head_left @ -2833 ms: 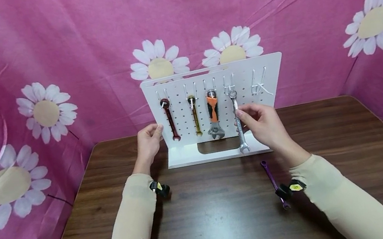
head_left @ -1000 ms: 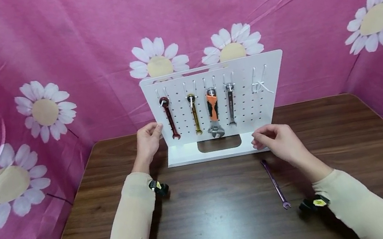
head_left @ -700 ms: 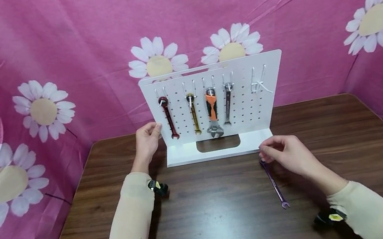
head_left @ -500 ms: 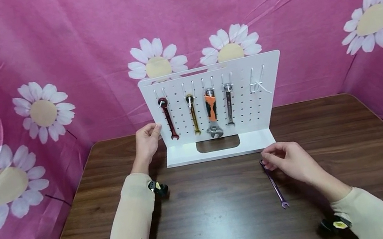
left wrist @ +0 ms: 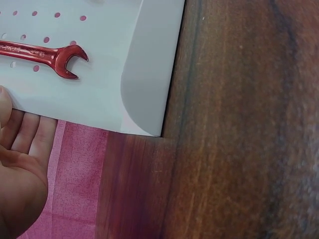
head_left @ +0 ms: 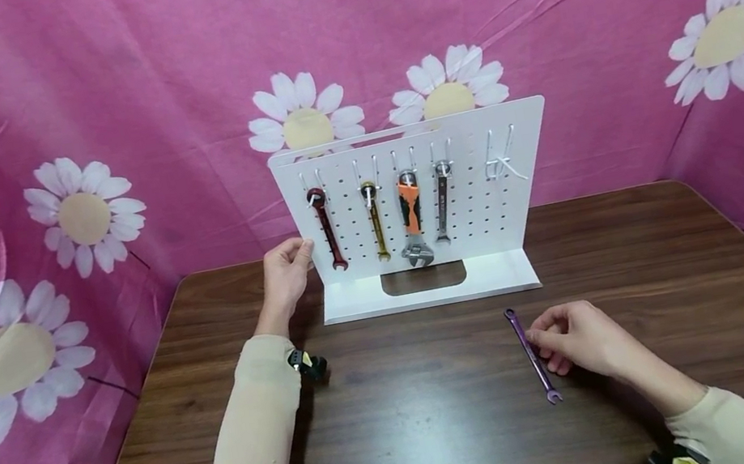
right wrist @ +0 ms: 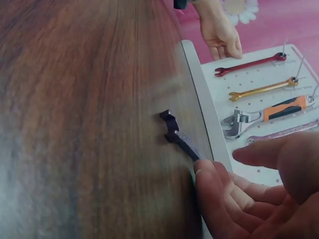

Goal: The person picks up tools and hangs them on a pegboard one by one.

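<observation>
My left hand (head_left: 287, 283) pinches the left edge of the white pegboard (head_left: 490, 233); the left wrist view has the thumb in front and the fingers (left wrist: 30, 133) behind the panel. On the table lies a purple combination wrench (head_left: 532, 357), its open end toward me. Beside its shaft is my right hand (head_left: 579, 337), fingertips right at the metal. In the right wrist view the thumb stands apart from the fingers (right wrist: 212, 191). Hanging on the board are a red wrench (head_left: 328, 231), a yellow wrench (head_left: 376, 223), an orange-handled adjustable wrench (head_left: 412, 217) and a silver wrench (head_left: 442, 204).
A bare white hook (head_left: 504, 167) projects from the board's right side. The pegboard's flat base rests on the brown wooden table (head_left: 401, 408). Pink cloth (head_left: 336, 16) with daisies surrounds the table's back and sides.
The silver wrench, earlier in my right hand, now hangs on the board's fourth hook. That hand has let go and come down to the purple wrench. The left hand has stayed at the edge.
</observation>
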{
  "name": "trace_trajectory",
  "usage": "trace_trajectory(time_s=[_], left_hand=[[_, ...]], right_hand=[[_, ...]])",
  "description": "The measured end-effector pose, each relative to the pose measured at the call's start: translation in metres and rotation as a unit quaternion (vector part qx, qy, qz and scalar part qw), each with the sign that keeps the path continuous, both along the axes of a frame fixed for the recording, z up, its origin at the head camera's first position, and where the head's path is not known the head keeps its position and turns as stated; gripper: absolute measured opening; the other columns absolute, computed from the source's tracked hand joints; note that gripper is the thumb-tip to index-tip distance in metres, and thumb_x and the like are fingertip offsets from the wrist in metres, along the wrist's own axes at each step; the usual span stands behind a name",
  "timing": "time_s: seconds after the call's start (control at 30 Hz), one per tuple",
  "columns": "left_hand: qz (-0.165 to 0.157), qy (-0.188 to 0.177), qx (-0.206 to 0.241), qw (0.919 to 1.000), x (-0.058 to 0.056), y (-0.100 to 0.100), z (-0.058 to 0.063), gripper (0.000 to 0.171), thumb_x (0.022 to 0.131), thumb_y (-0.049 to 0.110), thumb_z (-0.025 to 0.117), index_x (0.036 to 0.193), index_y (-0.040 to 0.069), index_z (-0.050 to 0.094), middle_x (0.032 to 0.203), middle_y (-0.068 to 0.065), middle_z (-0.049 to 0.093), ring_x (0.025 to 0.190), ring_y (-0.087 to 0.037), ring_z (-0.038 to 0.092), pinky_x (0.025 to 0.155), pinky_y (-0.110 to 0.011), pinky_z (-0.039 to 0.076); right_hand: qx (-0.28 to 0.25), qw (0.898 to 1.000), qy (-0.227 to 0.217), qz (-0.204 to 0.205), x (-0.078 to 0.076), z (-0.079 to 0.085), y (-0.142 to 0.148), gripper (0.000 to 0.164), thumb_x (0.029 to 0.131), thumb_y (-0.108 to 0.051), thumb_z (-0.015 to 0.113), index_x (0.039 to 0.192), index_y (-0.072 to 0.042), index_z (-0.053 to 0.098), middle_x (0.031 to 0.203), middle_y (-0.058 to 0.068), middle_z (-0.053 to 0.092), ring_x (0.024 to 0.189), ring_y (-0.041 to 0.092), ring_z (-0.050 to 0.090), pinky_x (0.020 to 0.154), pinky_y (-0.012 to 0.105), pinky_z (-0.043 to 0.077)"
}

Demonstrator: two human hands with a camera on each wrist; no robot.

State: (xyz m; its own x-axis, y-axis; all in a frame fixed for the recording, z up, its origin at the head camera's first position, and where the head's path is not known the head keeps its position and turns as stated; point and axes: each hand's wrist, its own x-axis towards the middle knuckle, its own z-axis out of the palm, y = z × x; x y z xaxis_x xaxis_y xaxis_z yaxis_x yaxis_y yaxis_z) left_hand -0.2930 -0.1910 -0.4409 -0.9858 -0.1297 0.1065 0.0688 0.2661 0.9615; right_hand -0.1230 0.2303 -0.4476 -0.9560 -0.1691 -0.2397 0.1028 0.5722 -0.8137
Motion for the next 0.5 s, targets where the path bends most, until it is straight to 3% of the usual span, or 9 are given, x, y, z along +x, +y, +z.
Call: trace_trajectory(time_s=[0.23,0.5], left_hand=[[0.001,-0.005,-0.003,1.0000,0.002,-0.003,0.001,0.028,0.110,0.018,0.065,0.118,-0.007,0.075,0.089,0.001,0.075,0.085,-0.003,0.068,0.100,-0.042,0.065],[0.000,-0.002,0.006,1.0000,0.001,0.000,0.000,0.028,0.110,0.018,0.065,0.117,-0.007,0.075,0.090,-0.004,0.075,0.085,-0.005,0.068,0.102,-0.047,0.064]], right_hand=[[0.069,0.998,-0.006,-0.013,0.002,-0.006,-0.012,0.026,0.095,-0.026,0.083,0.084,-0.006,0.071,0.058,0.000,0.063,0.045,0.013,0.064,0.044,0.035,0.059],[0.096,0.995,0.002,-0.020,0.001,-0.008,-0.017,0.021,0.095,-0.017,0.077,0.079,-0.007,0.068,0.053,0.001,0.059,0.039,0.010,0.058,0.041,0.034,0.057]])
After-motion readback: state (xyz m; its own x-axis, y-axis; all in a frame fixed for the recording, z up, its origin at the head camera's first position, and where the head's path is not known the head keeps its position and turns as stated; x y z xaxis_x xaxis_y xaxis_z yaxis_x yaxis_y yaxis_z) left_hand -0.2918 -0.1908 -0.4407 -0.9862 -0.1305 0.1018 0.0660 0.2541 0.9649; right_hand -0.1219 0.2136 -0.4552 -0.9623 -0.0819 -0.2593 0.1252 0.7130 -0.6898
